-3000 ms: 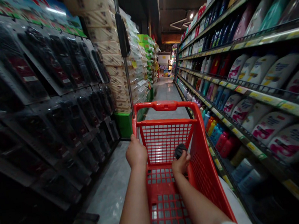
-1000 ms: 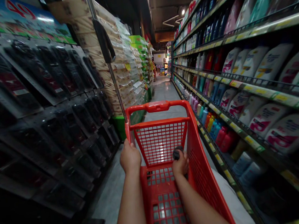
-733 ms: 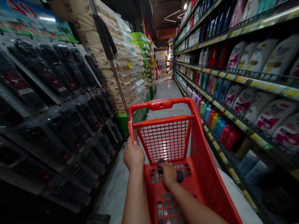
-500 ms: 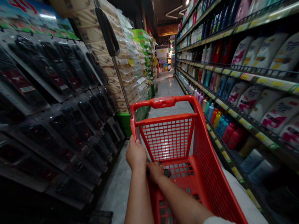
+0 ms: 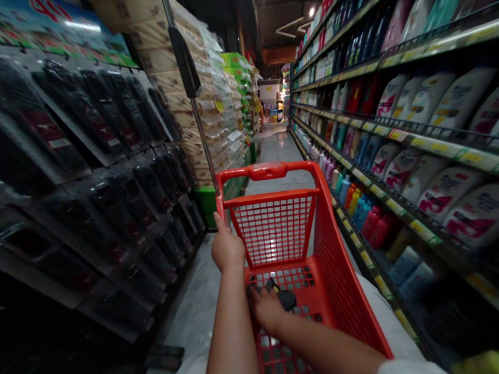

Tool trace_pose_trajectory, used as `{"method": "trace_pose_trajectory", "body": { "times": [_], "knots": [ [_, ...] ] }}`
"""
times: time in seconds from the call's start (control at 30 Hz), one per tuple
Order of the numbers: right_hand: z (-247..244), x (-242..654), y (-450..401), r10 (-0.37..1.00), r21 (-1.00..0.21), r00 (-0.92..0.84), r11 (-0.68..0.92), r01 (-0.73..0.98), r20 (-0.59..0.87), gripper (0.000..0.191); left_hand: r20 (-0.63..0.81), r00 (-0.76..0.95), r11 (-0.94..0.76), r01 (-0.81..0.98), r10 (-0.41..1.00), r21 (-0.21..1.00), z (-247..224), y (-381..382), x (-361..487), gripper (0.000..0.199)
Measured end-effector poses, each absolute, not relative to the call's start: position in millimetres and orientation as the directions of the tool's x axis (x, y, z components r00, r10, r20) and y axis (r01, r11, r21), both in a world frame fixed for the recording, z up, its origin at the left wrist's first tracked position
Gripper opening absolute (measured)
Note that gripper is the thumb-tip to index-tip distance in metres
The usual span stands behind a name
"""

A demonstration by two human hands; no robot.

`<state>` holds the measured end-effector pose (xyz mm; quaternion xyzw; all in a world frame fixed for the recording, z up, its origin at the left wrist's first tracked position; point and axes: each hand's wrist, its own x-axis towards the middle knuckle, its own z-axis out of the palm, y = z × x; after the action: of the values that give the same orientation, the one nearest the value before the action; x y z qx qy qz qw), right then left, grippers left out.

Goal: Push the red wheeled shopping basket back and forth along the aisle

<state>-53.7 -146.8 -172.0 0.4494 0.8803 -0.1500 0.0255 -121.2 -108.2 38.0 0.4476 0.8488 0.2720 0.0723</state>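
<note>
A red plastic shopping basket cart [image 5: 266, 172] with grid walls stands in front of me. My left hand [image 5: 228, 247] is wrapped round the upper edge of its left side, with a finger pointing up along the rim. Inside the basket, my right hand [image 5: 266, 310] reaches down onto a black item [image 5: 287, 299] with a small yellow mark. My fingers bend over its left part, and the hand hides much of it, so its kind is unclear. A metal rod with a black grip [image 5: 185, 63] rises from the basket's left side.
Shelves [image 5: 423, 145] of shampoo and other bottles line the right, close to the basket. Packaged black goods hang on a rack [image 5: 112, 201] at left, its foot [image 5: 164, 358] on the floor. Beyond stand stacked packs [image 5: 163, 89] and green boxes [image 5: 234, 63]. A grey-floored aisle [image 5: 276, 145] runs ahead.
My right hand and the black item have shifted slightly towards me within the basket, and more of the item shows. My left hand stays on the rim. The view has turned slightly right.
</note>
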Motion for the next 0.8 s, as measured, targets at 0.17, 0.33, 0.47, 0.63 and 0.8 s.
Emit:
{"method": "trace_pose_trajectory", "body": {
  "times": [0.17, 0.33, 0.47, 0.63, 0.8],
  "knots": [
    [-163, 25, -100, 0.963, -0.162, -0.193, 0.164, 0.973, -0.189, 0.044, 0.106, -0.578, 0.441, 0.716, 0.809, 0.540, 39, -107, -125, 0.061],
    [-158, 33, -95, 0.969, -0.176, 0.092, -0.134, 0.975, -0.230, 0.043, 0.111, -0.574, 0.435, 0.720, 0.811, 0.540, 36, -101, -123, 0.061],
    [-164, -18, -111, 0.975, -0.248, -0.129, 0.082, 0.965, -0.182, 0.043, 0.112, -0.587, 0.447, 0.714, 0.802, 0.538, 38, -100, -120, 0.061],
    [-171, -30, -115, 0.765, -0.376, -0.634, 0.558, 0.740, -0.112, 0.040, 0.119, -0.603, 0.462, 0.710, 0.789, 0.532, 41, -103, -121, 0.060],
    [-173, 31, -99, 0.953, -0.252, -0.256, 0.211, 0.944, -0.163, 0.048, 0.117, -0.607, 0.467, 0.707, 0.786, 0.531, 42, -105, -124, 0.061]
  ]
}}
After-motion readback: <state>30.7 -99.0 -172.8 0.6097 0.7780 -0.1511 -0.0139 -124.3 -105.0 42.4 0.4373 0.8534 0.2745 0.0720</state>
